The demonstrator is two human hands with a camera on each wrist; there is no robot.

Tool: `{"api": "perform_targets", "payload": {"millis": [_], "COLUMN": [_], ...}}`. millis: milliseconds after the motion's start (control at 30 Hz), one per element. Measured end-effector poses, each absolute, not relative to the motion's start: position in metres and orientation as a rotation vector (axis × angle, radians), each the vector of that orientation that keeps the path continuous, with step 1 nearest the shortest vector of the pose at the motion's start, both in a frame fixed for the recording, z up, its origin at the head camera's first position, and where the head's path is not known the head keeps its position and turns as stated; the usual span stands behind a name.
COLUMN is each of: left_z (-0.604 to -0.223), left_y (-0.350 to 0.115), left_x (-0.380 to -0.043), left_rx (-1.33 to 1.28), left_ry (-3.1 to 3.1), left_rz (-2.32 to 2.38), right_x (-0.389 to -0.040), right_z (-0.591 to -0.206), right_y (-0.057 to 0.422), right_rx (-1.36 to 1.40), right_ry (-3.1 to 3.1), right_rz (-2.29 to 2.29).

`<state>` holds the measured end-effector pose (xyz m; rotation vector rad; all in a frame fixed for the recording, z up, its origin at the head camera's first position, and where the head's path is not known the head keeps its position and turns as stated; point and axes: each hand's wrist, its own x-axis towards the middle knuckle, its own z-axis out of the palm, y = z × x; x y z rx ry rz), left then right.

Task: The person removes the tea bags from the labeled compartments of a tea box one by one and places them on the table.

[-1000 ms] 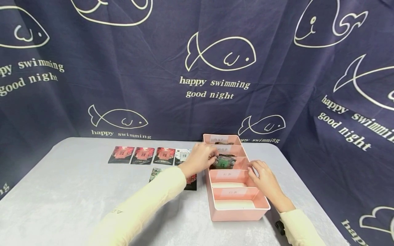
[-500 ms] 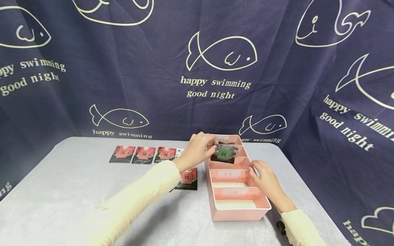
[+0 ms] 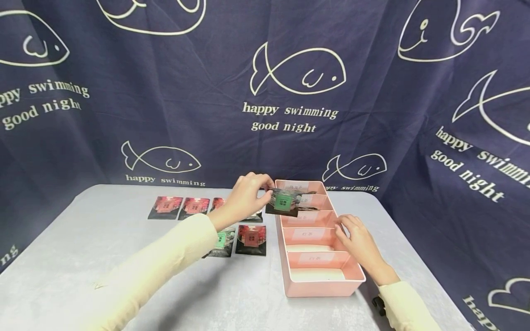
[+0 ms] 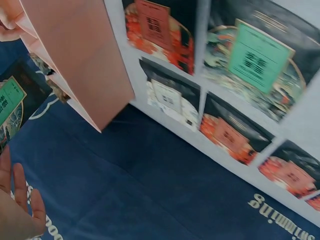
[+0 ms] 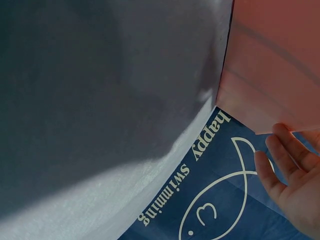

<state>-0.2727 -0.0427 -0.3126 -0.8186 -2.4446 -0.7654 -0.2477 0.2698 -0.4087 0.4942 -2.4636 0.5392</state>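
My left hand [image 3: 244, 195] pinches the upper left corner of a dark tea sachet [image 3: 282, 202] with a green label. That sachet hangs over the left rim of a long pink divided box [image 3: 323, 289], level with its back compartments. In the left wrist view the green label [image 4: 11, 100] faces the camera, past the spread fingers of the left hand [image 4: 17, 210]. My right hand [image 3: 359, 243] touches the box's right rim near the middle, its fingers loosely extended. Dark sachet edges [image 3: 307, 209] poke up in the back compartments; the two front ones show bare floors.
Left of the box, red-labelled sachets [image 3: 164, 208] and a white-labelled one [image 4: 170, 97] form a back row, partly behind the left arm. Nearer lie a green-labelled sachet [image 3: 223, 241] and a red-labelled one [image 3: 251, 240]. A dark blue fish-print cloth [image 3: 207, 115] hangs behind the table.
The left hand has lifted the green-labelled sachet from a middle compartment and moved it up, then left to the box's edge. The right hand stays at the rim.
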Motion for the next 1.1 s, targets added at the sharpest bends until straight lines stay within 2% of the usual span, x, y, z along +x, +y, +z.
{"api": "perform_targets", "payload": {"millis": [333,1100], "left_z": [-0.316,-0.362], "left_y": [-0.087,-0.211], "left_x": [-0.271,-0.252], "left_rx": [-0.709,-0.475], "left_ry": [-2.444,-2.616], "left_rz": [-0.812,-0.783], "right_x": [-0.249,-0.249], "right_z": [-0.409,-0.408], "right_y": [0.271,0.270], "right_rx": [0.501,0.499], "right_ry": [-2.443,-2.454], "right_rz": [0.529,0.516]}}
